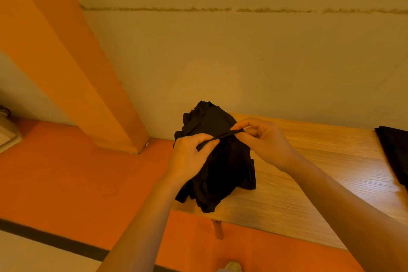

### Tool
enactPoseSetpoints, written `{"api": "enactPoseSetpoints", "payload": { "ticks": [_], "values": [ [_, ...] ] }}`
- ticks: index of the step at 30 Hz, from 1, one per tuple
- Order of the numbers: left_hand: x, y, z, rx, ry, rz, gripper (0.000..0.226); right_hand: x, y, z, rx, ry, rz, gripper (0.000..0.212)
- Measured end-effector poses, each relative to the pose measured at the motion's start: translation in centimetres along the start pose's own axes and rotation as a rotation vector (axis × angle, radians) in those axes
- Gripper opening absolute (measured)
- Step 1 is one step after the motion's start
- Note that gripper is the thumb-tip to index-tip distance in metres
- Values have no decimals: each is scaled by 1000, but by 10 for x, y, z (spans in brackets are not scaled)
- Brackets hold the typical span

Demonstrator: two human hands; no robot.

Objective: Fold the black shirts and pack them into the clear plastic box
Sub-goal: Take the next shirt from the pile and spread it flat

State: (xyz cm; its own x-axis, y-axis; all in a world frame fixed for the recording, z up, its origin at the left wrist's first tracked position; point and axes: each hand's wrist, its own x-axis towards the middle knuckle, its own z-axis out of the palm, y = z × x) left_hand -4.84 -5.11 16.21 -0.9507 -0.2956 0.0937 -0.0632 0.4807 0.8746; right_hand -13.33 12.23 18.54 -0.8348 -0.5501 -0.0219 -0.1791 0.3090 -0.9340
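Black shirt bunched, held up over left end of wooden table, roughly centre frame, lower folds hanging past table edge. Left hand at 9 o'clock of bundle, right hand at 2 o'clock, both pinching one taut hem or collar edge stretched between them. Likely soft, light, limp, non-slip; collapses unless spread. Best taken at seams, shoulders or hem corners, then shaken flat onto table. Second dark garment at 3 o'clock, table's far right. Clear plastic box not visible. Folding looks barely started.
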Motion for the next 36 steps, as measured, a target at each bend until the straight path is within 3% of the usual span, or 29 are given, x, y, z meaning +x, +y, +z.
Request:
{"api": "enactPoseSetpoints", "payload": {
  "ticks": [7,10,16,21,28,31,34,36],
  "values": [
    [-3,2,-4,-42,-20,3,17,-8,-8,-8,194,-309,59,22],
    [-4,2,-4,-63,-34,1,21,-7,-9,-11,123,-352,39,28],
    [-6,-2,-4,-95,-44,-11,20,-6,-7,-6,34,-180,-68,12],
    [-6,-5,-1,-124,-45,-15,13,-3,0,-4,-203,-62,-349,9],
    [-7,-2,-3,-101,-38,9,12,-1,-3,0,-95,-11,-152,16],
    [-10,7,1,-184,-102,23,33,-3,-6,5,-90,-74,-160,12],
    [-9,13,8,-179,-55,68,13,-4,-9,10,-72,-109,-181,12],
    [-7,14,10,-179,-12,76,13,-3,-9,11,-9,-101,-174,9]
  ]
}}
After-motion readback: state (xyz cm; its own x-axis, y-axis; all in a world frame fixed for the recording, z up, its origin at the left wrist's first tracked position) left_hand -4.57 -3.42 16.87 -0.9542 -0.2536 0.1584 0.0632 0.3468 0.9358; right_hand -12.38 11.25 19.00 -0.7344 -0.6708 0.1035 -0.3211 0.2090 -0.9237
